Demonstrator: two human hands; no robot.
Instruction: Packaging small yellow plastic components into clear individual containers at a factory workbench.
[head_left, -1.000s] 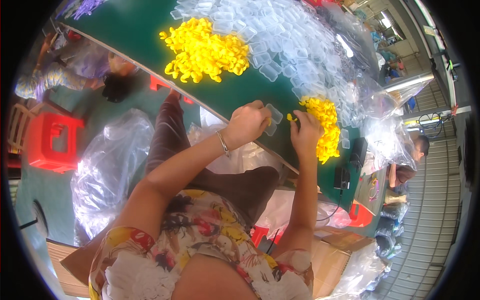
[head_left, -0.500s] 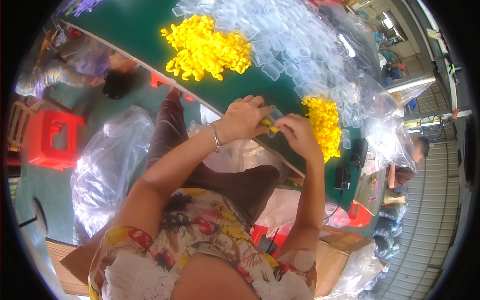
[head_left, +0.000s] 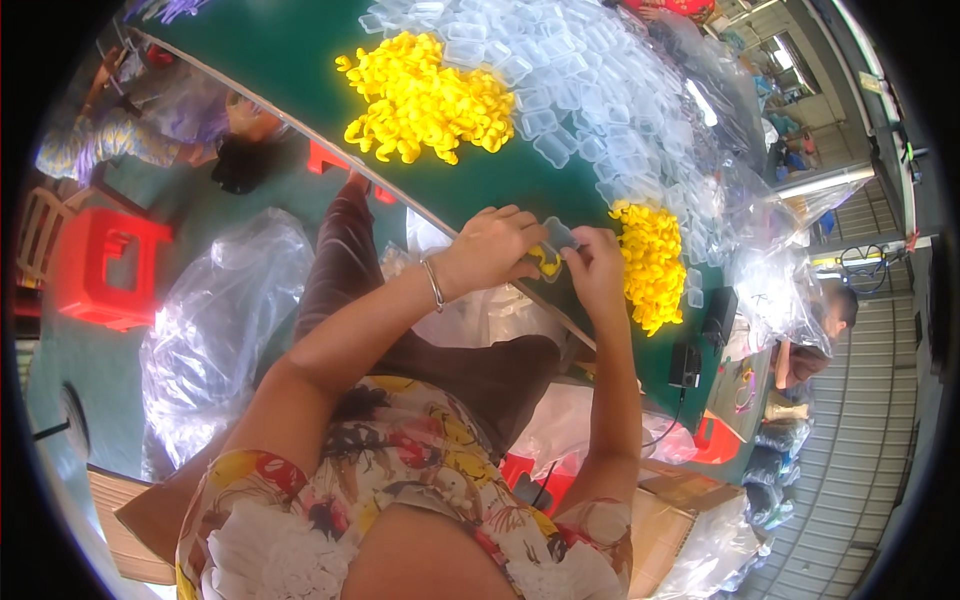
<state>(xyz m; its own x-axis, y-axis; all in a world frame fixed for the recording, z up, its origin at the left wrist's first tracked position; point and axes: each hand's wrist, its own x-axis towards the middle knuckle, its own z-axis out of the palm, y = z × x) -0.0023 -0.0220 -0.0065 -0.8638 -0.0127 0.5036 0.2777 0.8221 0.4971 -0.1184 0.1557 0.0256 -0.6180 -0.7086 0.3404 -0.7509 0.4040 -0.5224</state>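
Note:
Between my two hands, over the near edge of the green table, is a small clear plastic box (head_left: 559,236) with a few yellow pieces (head_left: 547,262) at its left side. My left hand (head_left: 497,245), with a bracelet at the wrist, closes its fingers on the box's left side. On the other side, my right hand (head_left: 597,262) pinches the box's right edge between thumb and fingers. Close to the right hand lies a heap of small yellow pieces (head_left: 652,265). A larger yellow heap (head_left: 430,100) sits farther left on the table.
Many clear plastic boxes (head_left: 560,80) spread across the far side of the green table (head_left: 290,60). A black adapter (head_left: 685,365) with a cable rests at the right edge. Red stools (head_left: 112,268) and a clear plastic bag (head_left: 225,340) stand on the left. Other people (head_left: 825,325) are nearby.
The box has tilted and shows more of its open shape between my hands. My right hand has shifted from the yellow pieces to the box's right edge.

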